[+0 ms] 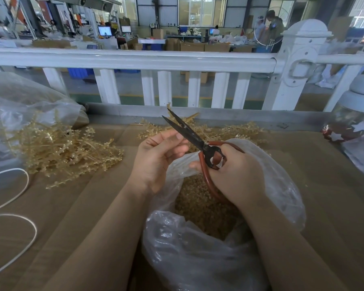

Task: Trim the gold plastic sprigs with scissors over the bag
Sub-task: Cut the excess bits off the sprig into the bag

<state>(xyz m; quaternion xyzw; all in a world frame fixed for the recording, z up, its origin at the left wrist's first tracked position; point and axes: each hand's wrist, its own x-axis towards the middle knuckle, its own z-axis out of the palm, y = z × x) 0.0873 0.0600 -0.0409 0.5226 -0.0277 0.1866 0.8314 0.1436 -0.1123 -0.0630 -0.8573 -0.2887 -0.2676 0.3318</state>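
My right hand (pixel 237 175) grips the red-brown handles of black-bladed scissors (pixel 187 133), whose blades stand slightly apart and point up and left. My left hand (pixel 158 158) hovers beside the blades with curled fingers; whether it pinches a small piece I cannot tell. Both hands are above a clear plastic bag (pixel 198 248) whose mouth shows a heap of gold trimmed bits (pixel 202 208). A pile of gold plastic sprigs (pixel 67 152) lies on the left of the cardboard-covered table. More sprigs (pixel 229 131) lie behind the hands.
A big clear bag (pixel 19 108) with more sprigs stands at the far left. A white cord (pixel 19 219) loops near the left edge. A white railing (pixel 177 59) runs behind the table. A jar with a white lid (pixel 357 114) and a red starred item sit at right.
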